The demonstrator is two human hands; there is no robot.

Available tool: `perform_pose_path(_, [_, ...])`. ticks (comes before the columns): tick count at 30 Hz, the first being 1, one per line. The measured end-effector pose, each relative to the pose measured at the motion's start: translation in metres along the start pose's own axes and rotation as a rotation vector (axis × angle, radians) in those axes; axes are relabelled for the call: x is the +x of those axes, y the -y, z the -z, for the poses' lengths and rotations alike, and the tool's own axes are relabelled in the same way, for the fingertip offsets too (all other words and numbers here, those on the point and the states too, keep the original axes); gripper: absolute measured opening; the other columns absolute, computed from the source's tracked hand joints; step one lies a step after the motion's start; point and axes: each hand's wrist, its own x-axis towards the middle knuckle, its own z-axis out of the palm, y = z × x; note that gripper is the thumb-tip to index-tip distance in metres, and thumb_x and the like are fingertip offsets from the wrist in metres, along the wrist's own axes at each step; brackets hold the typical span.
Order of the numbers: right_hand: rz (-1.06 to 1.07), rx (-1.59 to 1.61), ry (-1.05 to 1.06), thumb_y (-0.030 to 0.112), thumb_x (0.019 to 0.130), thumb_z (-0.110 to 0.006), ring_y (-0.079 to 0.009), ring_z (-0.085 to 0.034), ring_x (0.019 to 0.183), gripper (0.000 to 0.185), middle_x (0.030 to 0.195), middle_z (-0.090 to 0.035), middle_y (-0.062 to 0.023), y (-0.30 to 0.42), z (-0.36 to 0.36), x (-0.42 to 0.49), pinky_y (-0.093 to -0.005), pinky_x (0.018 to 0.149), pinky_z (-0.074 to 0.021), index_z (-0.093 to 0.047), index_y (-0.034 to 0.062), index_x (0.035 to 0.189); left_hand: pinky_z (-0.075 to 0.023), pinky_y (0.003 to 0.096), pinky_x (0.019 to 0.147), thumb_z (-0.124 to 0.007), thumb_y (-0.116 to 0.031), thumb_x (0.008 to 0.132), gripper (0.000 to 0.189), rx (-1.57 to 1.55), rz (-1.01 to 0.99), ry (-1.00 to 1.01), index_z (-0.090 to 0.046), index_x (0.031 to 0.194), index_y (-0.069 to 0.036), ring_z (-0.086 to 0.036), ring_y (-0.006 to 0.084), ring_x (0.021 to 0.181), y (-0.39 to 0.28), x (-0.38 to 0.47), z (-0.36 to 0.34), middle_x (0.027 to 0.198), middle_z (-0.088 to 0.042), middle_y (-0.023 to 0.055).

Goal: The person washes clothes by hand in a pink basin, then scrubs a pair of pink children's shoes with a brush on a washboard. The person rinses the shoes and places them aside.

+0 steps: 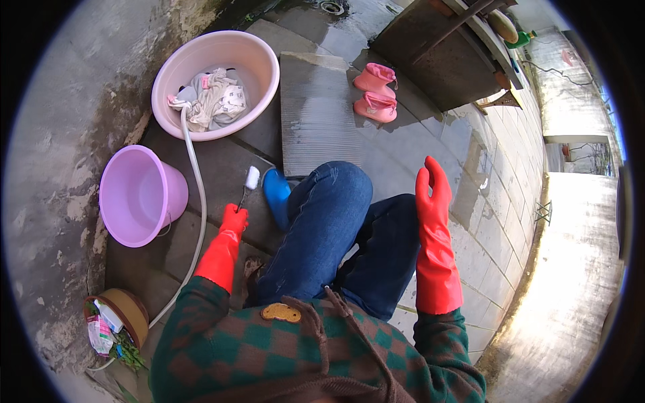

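In a red rubber glove, my left hand is closed around the thin dark handle of a brush. Its white head points away from me, just left of a blue boot on my foot. My right hand, gloved the same way, is held up beside my right knee with its fingers extended and nothing in it. Ahead of my knees lies a wet ribbed washing slab. To its right stand two pink children's rain boots, one beside the other.
A pale pink basin at the far left holds wet clothes and the end of a white hose. Nearer are a purple bucket and a brown pot containing packages and greenery. A stone block stands far right.
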Motion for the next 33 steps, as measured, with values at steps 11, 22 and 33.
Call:
perform_pose_path(11, [-0.288, 0.932, 0.594, 0.039, 0.096, -0.071, -0.0288, -0.060, 0.127, 0.064, 0.137, -0.062, -0.0214, 0.095, -0.122, 0.051, -0.0387, 0.110, -0.0453, -0.056, 0.0001, 0.144, -0.0454, 0.0264, 0.060, -0.057, -0.026, 0.103, 0.037, 0.227, -0.700, 0.639, -0.056, 0.132, -0.003, -0.061, 0.0119, 0.066, -0.337, -0.155, -0.081, 0.102, -0.071, 0.0101])
perform_pose_path(22, [-0.594, 0.299, 0.119, 0.013, 0.092, -0.062, -0.0285, -0.072, 0.095, 0.036, 0.117, -0.072, -0.0109, -0.163, -0.166, 0.132, -0.0422, 0.078, -0.0548, -0.068, 0.0115, 0.127, -0.0557, 0.0369, 0.087, -0.068, -0.032, 0.096, 0.049, 0.859, -0.810, 0.499, -0.063, 0.131, 0.001, -0.068, 0.0228, 0.102, -0.421, 0.002, -0.197, 0.114, -0.070, 0.0161])
perform_pose_path(33, [-0.044, -0.752, 0.527, 0.012, 0.095, -0.053, -0.0332, -0.068, 0.113, 0.071, 0.170, -0.028, -0.0062, -0.290, -0.259, 0.257, -0.0474, 0.087, -0.0580, -0.036, 0.0389, 0.158, -0.0550, 0.0320, 0.083, -0.066, -0.022, 0.100, 0.039, 0.612, -0.473, 0.674, -0.063, 0.130, 0.002, -0.067, 0.0154, 0.093, -0.273, 0.111, -0.243, 0.107, -0.070, 0.0094])
